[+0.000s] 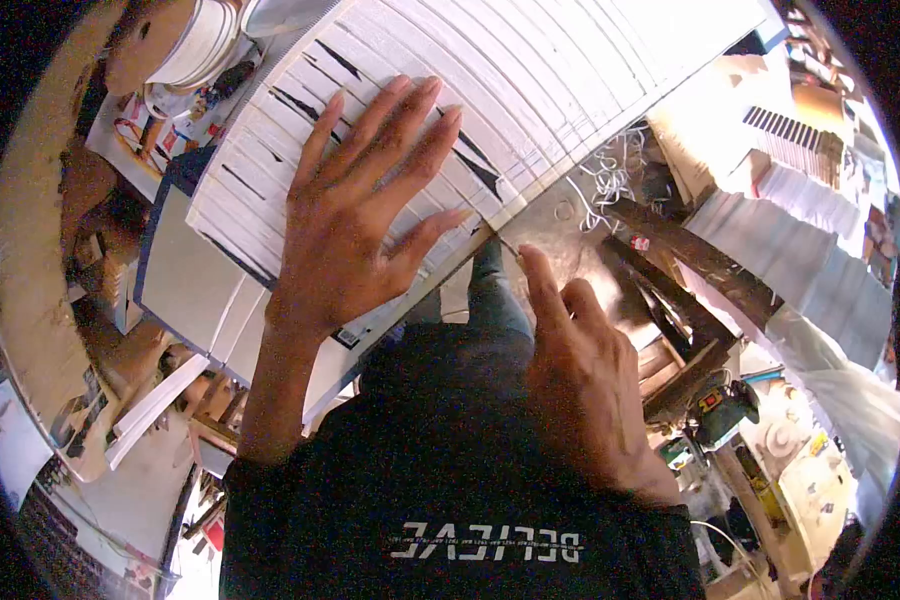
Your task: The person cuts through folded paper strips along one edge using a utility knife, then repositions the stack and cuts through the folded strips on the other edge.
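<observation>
A large white panel (560,60), made of narrow parallel strips with black torn-looking patches between some of them, fills the upper middle. My left hand (365,215) lies flat on its left part, fingers spread. Just off the panel's near edge, my right hand (580,350) is closed, index finger and thumb towards a thin string (507,243) that reaches the panel's corner. Below the panel lies a grey-white board (200,270) with dark blue edges.
Stacks of paper sheets (770,240) stand at the right beside dark wooden beams (695,250). Tangled white cord (610,185) lies on the floor. A roll (198,45) is at the upper left. A dark power tool (725,410) sits at the lower right.
</observation>
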`<state>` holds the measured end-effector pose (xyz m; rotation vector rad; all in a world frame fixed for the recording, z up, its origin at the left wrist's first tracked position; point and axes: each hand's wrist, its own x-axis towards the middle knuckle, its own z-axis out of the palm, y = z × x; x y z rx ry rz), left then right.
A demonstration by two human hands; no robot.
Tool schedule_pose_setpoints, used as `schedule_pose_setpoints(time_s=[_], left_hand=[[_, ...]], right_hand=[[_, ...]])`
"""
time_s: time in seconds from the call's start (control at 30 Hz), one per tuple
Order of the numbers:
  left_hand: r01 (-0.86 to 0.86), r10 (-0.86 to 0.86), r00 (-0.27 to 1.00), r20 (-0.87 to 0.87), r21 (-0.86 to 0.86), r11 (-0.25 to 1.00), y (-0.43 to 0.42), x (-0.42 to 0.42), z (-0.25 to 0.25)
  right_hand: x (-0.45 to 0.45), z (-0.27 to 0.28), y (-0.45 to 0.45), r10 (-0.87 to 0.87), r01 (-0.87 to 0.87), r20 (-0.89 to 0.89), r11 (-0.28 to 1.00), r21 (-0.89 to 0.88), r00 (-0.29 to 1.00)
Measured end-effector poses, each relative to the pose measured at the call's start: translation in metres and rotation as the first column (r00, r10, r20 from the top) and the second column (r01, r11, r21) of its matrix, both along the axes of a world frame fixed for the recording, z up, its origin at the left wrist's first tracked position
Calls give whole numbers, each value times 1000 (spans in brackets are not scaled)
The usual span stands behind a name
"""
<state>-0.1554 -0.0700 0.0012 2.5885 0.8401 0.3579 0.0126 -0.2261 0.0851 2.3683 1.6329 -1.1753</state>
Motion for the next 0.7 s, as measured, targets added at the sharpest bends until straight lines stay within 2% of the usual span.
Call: schedule_pose_setpoints(time_s=[0.1,0.17,0.27,0.3,0.37,0.43,0.5,0.53,0.63,0.7], left_hand=[[0,-1,999,33,12,1000,1,0,0],[21,-21,1000,-6,-16,1000,2,-3,1],[21,-21,999,24,-19,1000,2,-4,-3],[16,-15,1000,24,-18,1000,1,-6,-2],[23,-22,999,28,-70,997,-1,-13,-1],[17,-16,1000,15,-49,999,-2,-15,-1],[12,-12,1000,6,-39,999,-4,-17,-2],[22,-21,1000,6,-37,999,-2,-18,-2],[38,-37,999,8,-37,999,2,-19,0],[50,-49,999,10,-50,997,0,-20,1]], right_hand=[[2,6,-3,-3,3,-9,1000,16,1000],[0,11,-5,-17,18,70,1000,-13,997],[13,-36,-27,-22,32,137,997,-73,990],[15,-30,-31,-17,27,137,997,-71,990],[13,-16,-39,-99,98,76,995,19,992],[8,0,-29,-157,155,39,987,38,987],[2,7,-21,-256,271,-110,951,152,960],[8,-4,-25,-203,229,-128,946,231,971],[13,5,-27,-278,314,-184,926,211,943],[14,8,-28,-247,269,-147,950,157,958]])
